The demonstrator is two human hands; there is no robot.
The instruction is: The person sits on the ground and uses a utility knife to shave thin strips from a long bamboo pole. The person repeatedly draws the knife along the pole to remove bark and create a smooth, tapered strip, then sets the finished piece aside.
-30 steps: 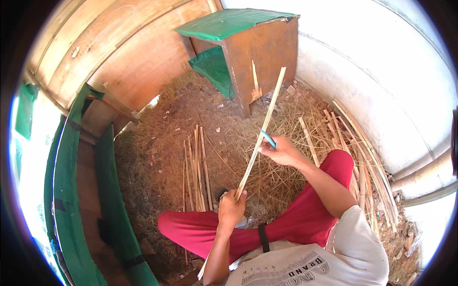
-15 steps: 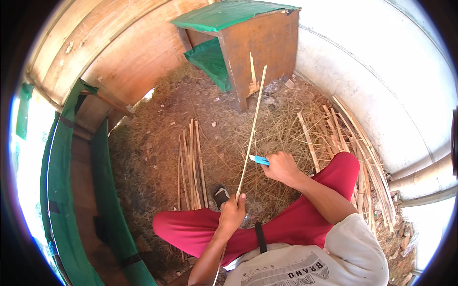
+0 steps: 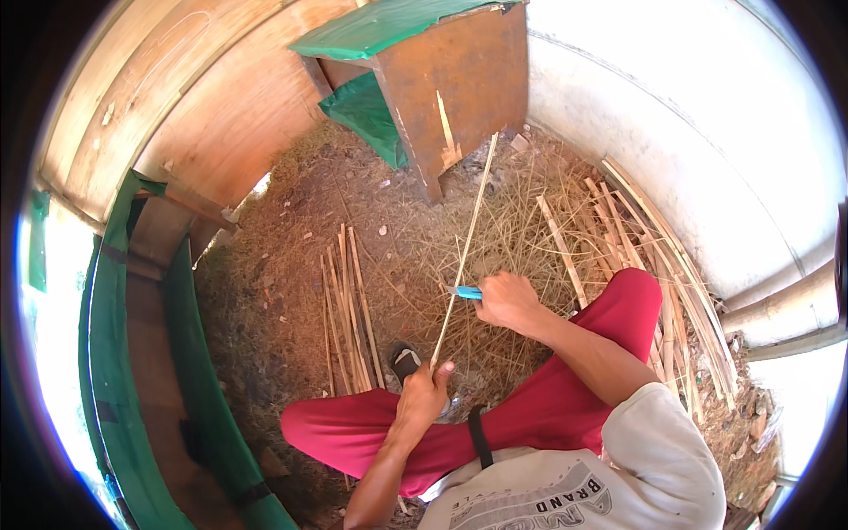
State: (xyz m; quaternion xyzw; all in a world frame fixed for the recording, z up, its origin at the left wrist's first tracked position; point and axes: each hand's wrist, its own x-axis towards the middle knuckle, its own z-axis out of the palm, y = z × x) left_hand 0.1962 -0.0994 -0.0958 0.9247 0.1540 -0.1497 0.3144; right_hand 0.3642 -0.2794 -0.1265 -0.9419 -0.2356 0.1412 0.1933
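The left hand (image 3: pixel 424 396) is gripping the lower part of a thin bamboo strip (image 3: pixel 477 208), which is slanting forward above the dirt floor (image 3: pixel 287 283). The right hand (image 3: pixel 505 300) is clasping a blue utility knife (image 3: pixel 469 292), whose blade is crossing the strip.

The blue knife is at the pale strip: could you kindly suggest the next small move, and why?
I would probably slide the blue knife slightly along the pale strip, away from the left hand: the right hand holds the blade across the strip, while the left grips it nearer the body, leaving its far length free.
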